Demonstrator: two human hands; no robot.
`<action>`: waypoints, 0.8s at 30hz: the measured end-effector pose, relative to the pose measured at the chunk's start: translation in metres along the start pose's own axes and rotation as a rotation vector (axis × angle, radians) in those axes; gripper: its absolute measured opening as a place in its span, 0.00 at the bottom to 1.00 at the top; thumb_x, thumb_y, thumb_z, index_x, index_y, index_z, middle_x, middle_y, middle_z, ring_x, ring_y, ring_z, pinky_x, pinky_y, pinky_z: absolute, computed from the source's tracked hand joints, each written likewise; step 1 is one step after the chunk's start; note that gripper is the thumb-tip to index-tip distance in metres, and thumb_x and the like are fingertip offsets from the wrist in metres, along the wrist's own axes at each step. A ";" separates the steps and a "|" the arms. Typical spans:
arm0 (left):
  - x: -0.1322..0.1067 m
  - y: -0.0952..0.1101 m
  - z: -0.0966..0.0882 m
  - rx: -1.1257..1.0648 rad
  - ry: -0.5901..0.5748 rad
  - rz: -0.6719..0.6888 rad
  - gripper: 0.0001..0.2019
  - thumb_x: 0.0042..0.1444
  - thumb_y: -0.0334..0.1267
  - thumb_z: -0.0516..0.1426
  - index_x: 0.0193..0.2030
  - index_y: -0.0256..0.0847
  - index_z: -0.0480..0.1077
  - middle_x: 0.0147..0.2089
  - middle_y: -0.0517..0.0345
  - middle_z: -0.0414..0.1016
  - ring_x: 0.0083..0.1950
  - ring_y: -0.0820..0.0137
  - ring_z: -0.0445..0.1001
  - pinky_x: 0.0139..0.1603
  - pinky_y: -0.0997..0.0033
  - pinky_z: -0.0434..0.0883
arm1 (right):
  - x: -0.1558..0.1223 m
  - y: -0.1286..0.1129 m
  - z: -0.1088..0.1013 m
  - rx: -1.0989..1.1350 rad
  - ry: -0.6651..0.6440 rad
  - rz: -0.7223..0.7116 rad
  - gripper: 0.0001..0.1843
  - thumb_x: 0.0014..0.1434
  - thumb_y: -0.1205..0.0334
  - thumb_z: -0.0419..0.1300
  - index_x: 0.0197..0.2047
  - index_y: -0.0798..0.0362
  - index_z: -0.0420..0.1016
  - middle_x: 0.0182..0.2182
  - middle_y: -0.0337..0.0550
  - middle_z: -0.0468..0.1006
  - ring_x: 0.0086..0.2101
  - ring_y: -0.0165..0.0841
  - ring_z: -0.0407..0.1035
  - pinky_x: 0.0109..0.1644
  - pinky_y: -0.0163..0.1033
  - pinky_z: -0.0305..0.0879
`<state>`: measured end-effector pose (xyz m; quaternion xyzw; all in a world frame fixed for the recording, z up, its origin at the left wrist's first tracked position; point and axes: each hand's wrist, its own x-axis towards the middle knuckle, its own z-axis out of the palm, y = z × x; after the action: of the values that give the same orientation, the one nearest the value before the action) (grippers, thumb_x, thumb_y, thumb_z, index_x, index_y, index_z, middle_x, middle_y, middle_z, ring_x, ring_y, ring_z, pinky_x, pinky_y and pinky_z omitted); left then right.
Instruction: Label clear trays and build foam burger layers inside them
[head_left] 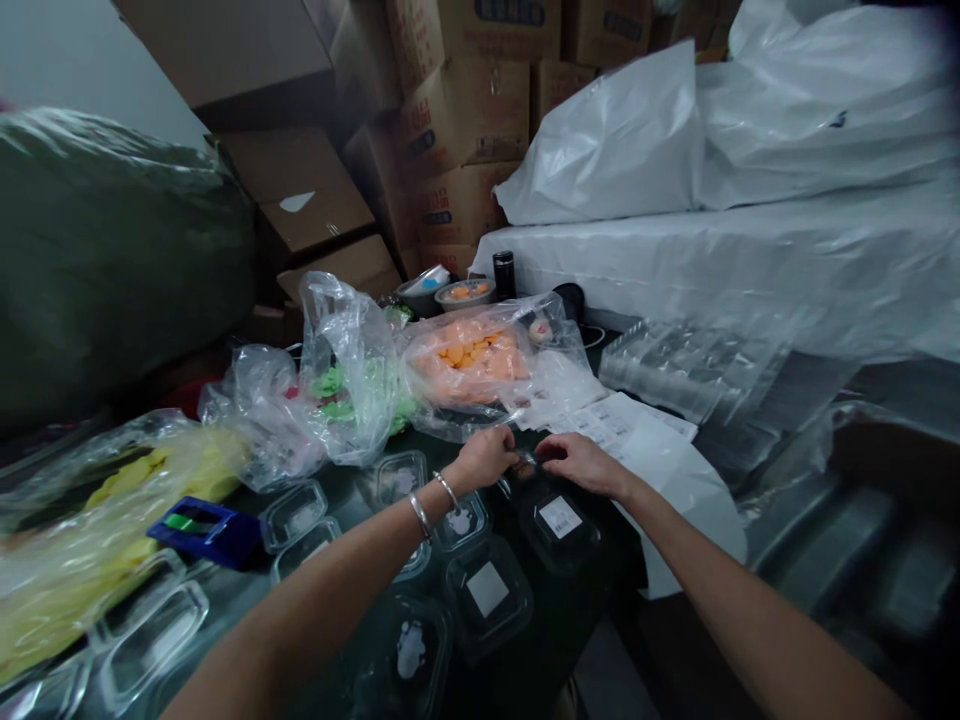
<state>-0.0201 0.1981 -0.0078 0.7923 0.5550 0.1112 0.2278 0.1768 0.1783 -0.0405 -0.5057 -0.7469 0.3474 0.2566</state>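
My left hand [486,456], with two silver bangles on its wrist, has its fingers bent inward at the far side of the dark table. Close by on the right, my right hand [583,463] curls its thumb and fingers toward it. A small, dark, shiny piece [526,464] lies between the fingertips; its kind is unclear. Just below my hands sits a clear plastic box [561,548] with a white printed label. Nearer to me is another clear box [489,625] with a white square label. A further box [431,665] holds a white shape.
Several clear containers [154,640] and a blue tape dispenser [206,532] lie left. Bags of yellow pieces [124,475], green pieces [341,395] and orange pieces [472,355] stand around. Label sheets [611,422] and stacked clear trays [682,365] lie right; cartons [480,110] rise behind.
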 end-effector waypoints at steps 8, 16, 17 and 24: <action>-0.032 0.007 -0.039 0.015 0.122 -0.022 0.10 0.55 0.43 0.58 0.35 0.38 0.72 0.32 0.56 0.73 0.36 0.68 0.71 0.36 0.73 0.66 | 0.006 -0.007 -0.006 -0.178 -0.031 -0.054 0.15 0.47 0.68 0.52 0.33 0.53 0.79 0.34 0.44 0.82 0.38 0.38 0.75 0.45 0.40 0.66; -0.234 -0.016 -0.180 -0.375 0.466 -0.025 0.07 0.54 0.39 0.55 0.35 0.37 0.70 0.26 0.63 0.67 0.26 0.77 0.64 0.28 0.78 0.63 | -0.042 -0.074 -0.012 -0.290 0.478 -0.154 0.17 0.54 0.54 0.52 0.37 0.53 0.77 0.36 0.47 0.81 0.36 0.41 0.74 0.43 0.43 0.67; -0.271 -0.023 -0.186 -0.352 0.498 -0.069 0.08 0.54 0.41 0.55 0.35 0.38 0.70 0.26 0.62 0.67 0.26 0.76 0.65 0.28 0.78 0.64 | -0.054 -0.087 -0.005 -0.251 0.505 -0.179 0.16 0.55 0.53 0.53 0.37 0.52 0.77 0.35 0.45 0.81 0.34 0.39 0.74 0.41 0.42 0.67; -0.443 -0.043 -0.125 -0.119 0.177 -0.222 0.13 0.59 0.36 0.48 0.42 0.49 0.73 0.39 0.58 0.77 0.37 0.68 0.72 0.37 0.69 0.69 | -0.075 -0.154 0.072 -0.464 -0.004 -0.249 0.12 0.60 0.62 0.52 0.38 0.51 0.77 0.37 0.44 0.80 0.39 0.38 0.72 0.45 0.39 0.64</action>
<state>-0.2681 -0.1727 0.1141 0.6984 0.6495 0.1872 0.2353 0.0620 0.0513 0.0323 -0.4542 -0.8636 0.1337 0.1731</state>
